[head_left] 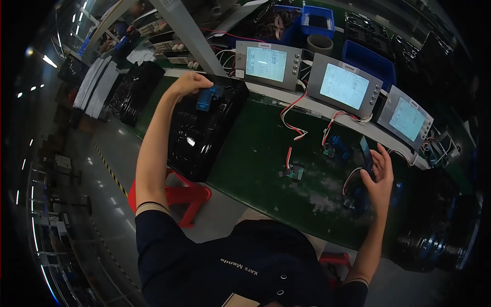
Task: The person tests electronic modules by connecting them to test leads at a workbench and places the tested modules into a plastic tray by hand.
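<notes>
My left hand [190, 84] pinches the top edge of a small blue board [206, 98] over a glossy black tray [197, 138] at the left end of the green bench [245, 169]. On the right, my right hand [378, 171] holds a thin dark board [366, 152] upright between thumb and fingers. Near it lie another blue board [340, 147] and a small circuit piece with wires [350, 203]. A second circuit piece [292, 172] with a red and white cable rests at the bench's middle.
Three lit display units [268, 64] stand along the bench's back edge. Behind them are blue bins [368, 64] and a grey round container [319, 45]. Black trays [135, 92] are at the far left, and a red stool [192, 197] is below the bench.
</notes>
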`<state>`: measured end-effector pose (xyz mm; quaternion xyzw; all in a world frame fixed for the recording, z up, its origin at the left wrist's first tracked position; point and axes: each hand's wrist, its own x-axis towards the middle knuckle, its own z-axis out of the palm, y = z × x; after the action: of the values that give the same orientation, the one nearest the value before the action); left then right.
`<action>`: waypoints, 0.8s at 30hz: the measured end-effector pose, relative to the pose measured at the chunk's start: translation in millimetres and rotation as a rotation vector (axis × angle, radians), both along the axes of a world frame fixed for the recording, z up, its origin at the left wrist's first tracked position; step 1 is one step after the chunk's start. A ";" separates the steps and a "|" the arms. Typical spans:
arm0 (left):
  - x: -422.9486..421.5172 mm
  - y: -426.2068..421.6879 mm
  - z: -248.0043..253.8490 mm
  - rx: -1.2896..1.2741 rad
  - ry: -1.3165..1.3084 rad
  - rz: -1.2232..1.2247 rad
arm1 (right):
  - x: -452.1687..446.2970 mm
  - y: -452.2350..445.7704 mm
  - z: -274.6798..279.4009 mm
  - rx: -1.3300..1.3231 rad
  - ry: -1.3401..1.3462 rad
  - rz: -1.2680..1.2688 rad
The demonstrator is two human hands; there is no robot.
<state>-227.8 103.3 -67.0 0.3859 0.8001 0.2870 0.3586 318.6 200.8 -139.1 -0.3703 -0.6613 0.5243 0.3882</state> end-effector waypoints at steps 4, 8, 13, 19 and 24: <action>3.7 7.1 -15.5 0.006 0.004 -0.033 | 1.0 0.8 -1.6 -0.008 -0.009 0.002; 28.5 -17.5 -16.5 0.306 0.525 0.011 | 1.5 1.2 -2.6 -0.008 -0.022 -0.006; 118.1 -69.0 -27.2 0.470 0.881 -0.035 | -5.7 -7.2 -5.8 0.088 -0.144 -0.017; 268.4 -55.9 -53.4 0.451 -0.401 -0.130 | -42.6 -53.0 7.1 0.588 -0.242 0.145; 309.5 -25.6 -73.5 0.366 -0.684 -0.181 | -45.1 -64.0 1.2 0.631 -0.254 0.146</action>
<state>81.7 77.7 -140.5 0.3946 0.5329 0.5040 0.5535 273.5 136.8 -137.9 -0.2458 -0.8586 0.2702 0.3597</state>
